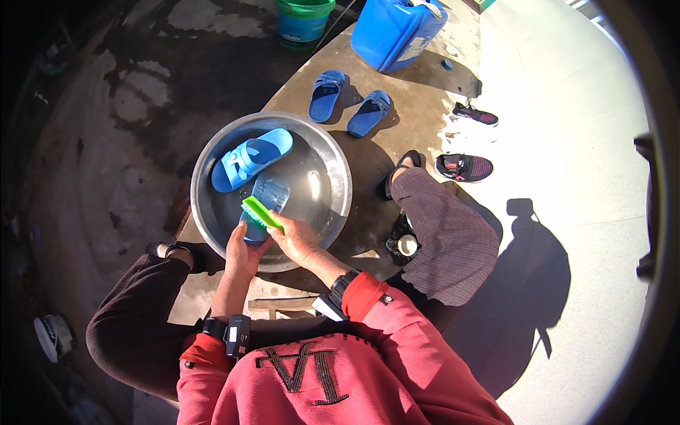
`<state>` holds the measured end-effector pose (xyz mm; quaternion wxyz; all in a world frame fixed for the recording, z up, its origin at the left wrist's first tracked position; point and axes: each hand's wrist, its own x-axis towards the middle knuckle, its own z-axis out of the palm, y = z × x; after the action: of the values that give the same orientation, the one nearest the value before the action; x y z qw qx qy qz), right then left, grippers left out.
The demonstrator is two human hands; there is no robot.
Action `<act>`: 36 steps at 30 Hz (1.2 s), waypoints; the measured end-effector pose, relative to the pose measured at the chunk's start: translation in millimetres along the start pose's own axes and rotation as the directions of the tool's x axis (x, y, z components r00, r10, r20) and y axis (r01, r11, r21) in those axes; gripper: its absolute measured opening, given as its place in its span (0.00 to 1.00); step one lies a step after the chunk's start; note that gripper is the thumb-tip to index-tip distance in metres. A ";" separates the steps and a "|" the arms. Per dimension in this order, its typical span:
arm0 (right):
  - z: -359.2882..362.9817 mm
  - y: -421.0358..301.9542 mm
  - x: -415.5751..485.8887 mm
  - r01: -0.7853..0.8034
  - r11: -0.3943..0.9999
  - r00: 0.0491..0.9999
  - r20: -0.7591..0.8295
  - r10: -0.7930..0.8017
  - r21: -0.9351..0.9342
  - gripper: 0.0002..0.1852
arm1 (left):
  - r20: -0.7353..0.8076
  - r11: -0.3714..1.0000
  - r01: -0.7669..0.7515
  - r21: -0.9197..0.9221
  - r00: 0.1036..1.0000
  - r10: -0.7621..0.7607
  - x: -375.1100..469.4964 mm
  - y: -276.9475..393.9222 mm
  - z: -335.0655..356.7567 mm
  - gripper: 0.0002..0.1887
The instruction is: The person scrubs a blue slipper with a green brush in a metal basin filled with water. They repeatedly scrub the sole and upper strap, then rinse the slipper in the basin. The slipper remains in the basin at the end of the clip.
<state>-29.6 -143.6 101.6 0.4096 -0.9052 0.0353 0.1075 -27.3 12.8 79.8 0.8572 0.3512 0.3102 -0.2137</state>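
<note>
Over a round metal basin (340, 164), my left hand (241, 255) grips one end of a blue slipper (273, 192), whose far end points toward the basin's middle. My right hand (292, 236) is closed around a bright green scrub brush (260, 212). The brush's pale bristles face down onto the slipper and seem to touch it. A lighter blue slide sandal (252, 159) lies in the basin at the upper left, its strap facing up. Part of the held slipper is hidden by the brush and my fingers.
Two darker blue slippers (325, 95) (369, 113) stand on the concrete beyond the basin, near a blue plastic jerrycan (393, 34). A green bucket (305, 24) is at the top. Black sneakers (465, 168) (476, 114) sit by the white wall. A small white cup-like container (407, 245) rests near my right leg.
</note>
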 end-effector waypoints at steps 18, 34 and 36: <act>7.2 12.1 20.0 -0.097 0.995 0.992 -0.073 0.099 0.034 0.23 | -0.139 0.901 -0.093 0.425 0.976 0.167 -19.1 15.4 -0.3 0.29; 25.4 95.8 44.6 -0.375 0.925 0.918 -0.164 0.362 -0.056 0.25 | -0.232 0.985 -0.119 0.122 0.962 0.145 -10.9 19.4 -20.2 0.23; 25.5 93.9 46.1 -0.433 0.879 0.894 0.027 0.446 -0.198 0.23 | -0.172 0.994 -0.098 0.056 0.979 0.106 -7.2 17.2 -23.2 0.22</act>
<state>-3.2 -185.5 6.0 0.2889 -0.9034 0.2149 0.2328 -31.3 42.3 79.8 0.8279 0.4041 0.3609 -0.1451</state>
